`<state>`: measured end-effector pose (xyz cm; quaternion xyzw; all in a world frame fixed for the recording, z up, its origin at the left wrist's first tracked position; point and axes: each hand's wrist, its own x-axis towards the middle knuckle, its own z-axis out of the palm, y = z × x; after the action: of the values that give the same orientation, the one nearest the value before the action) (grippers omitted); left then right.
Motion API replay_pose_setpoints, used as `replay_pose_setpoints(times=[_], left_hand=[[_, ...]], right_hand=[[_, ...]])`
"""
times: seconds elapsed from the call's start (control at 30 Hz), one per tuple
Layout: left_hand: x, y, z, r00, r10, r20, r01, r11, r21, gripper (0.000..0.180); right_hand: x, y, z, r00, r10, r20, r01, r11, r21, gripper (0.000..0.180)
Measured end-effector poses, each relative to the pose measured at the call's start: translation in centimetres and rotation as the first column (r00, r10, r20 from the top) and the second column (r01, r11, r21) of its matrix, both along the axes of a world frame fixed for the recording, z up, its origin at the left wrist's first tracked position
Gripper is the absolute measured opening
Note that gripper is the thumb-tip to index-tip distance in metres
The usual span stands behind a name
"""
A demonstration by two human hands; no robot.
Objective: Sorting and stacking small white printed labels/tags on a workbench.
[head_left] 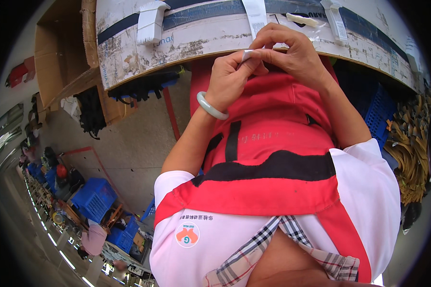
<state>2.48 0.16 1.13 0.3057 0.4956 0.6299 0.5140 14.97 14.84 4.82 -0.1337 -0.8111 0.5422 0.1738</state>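
Note:
My left hand point(229, 76) and my right hand point(292, 50) meet in front of my red apron, just below the worn edge of a work table point(129, 62). Both pinch the lower end of a white paper strip point(256, 19) that hangs over the table edge; its tip shows between my fingertips. A pale green bangle point(210, 107) sits on my left wrist. More white strips point(151, 21) and tape pieces point(335, 19) are stuck along the table edge to either side.
An open cardboard box point(62, 52) stands at the left with black straps point(88, 112) hanging beside it. Blue plastic crates point(95, 198) sit on the floor at lower left, another blue crate point(380, 112) and a pile of tan pieces point(412, 143) at right. Other people work far left.

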Motion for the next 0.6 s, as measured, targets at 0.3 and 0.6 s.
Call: replay_pose_setpoints(times=[0.3,0.6], left_hand=[[-0.7,0.1,-1.4,0.985,-0.171,-0.025,0.168,0.982,-0.09,0.023],[-0.3,0.9,-1.3,0.995,-0.037,0.098,0.042,0.998,-0.055,0.022]], right_hand=[[0.0,0.4,-1.0,0.998,0.06,0.027,-0.057,0.991,-0.118,0.012],[-2.7,5.8,-5.9,0.971,-0.167,-0.17,0.238,0.725,0.646,0.016]])
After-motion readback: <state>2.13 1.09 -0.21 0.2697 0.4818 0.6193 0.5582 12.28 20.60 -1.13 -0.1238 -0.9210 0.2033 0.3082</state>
